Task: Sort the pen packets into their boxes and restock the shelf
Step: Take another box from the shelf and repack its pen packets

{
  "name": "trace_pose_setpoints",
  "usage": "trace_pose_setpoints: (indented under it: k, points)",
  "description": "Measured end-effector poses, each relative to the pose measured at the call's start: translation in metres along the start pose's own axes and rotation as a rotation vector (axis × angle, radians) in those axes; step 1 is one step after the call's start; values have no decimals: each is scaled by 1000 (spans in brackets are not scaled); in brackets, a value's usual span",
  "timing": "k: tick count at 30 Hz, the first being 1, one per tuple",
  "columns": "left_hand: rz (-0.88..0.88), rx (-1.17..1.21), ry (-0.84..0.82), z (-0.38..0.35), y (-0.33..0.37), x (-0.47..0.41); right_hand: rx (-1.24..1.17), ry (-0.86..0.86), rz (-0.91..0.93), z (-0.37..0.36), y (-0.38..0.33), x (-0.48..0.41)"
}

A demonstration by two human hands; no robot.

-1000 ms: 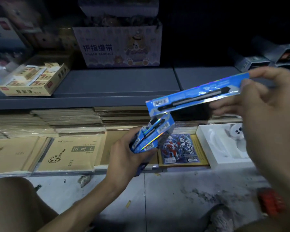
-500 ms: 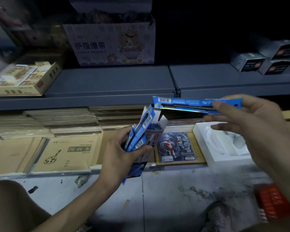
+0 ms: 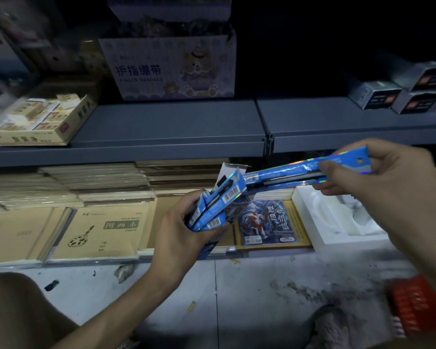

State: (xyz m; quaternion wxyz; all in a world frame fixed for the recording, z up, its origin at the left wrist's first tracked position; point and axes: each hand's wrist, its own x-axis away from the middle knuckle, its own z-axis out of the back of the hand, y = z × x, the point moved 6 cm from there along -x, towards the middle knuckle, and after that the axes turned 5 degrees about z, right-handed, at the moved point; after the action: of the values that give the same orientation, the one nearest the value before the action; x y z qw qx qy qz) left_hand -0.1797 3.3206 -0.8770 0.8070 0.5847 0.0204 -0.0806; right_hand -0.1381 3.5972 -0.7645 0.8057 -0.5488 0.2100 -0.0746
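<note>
Since half a second ago the right hand (image 3: 380,177) has swung its loose packet (image 3: 297,170) from level to a downward slant. The packet's barcode end now meets the mouth of the box (image 3: 233,214), where before it hung above the box.

The right hand pinches the packet at its hang-hole end, thumb on the near face and fingers curled behind. That likely leaves the rest of its length free to slide in. The left hand (image 3: 181,238) is wrapped around the box, thumb across the front, gripping it and the filed packets (image 3: 217,205) that stick out of its top. The box leans toward the right hand with its torn flap up, which looks like a way to present the opening. I judge the step in hand to be feeding this packet in beside the others. The risk is that it catches on the flap or on a neighbouring packet's edge.

Below the hands lie a dusty floor (image 3: 237,298), a bare knee (image 3: 15,311) at the left and a red basket (image 3: 418,306) at the right.

Beyond them, the lower shelf carries brown sketchbooks (image 3: 98,230), a blue card pack (image 3: 267,222) and a white foam tray (image 3: 320,217).

The grey upper shelf (image 3: 174,127) is farther back. It holds a yellow tray of small boxes (image 3: 35,122) at the left, a finger-bandage carton (image 3: 169,69) behind, and grey cartons (image 3: 378,94) at the right. The bare stretch between them is a likely spot for the filled box, so restocking is not yet done.
</note>
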Motion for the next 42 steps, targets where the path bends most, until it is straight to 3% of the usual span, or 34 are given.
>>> trace_pose_setpoints:
  k: [9, 18, 25, 31, 36, 42]
  points:
    - [-99, -132, 0, 1, 0, 4, 128, -160, 46, -16, -4, 6]
    - [-288, -318, 62, -9, 8, 17, 174, -238, -68, -79, 27, 32]
    - [-239, -284, 87, -4, 7, 16, 48, -230, -45, -74, 19, 23]
    - [-250, -281, 78, -6, 11, 20, 154, -329, 64, -90, 18, 38]
    - [-237, -274, 84, -4, 13, 17, 7, -259, -55, -77, 21, 24]
    - [-253, -291, 78, -6, 16, 19, 100, -348, 50, -92, 17, 34]
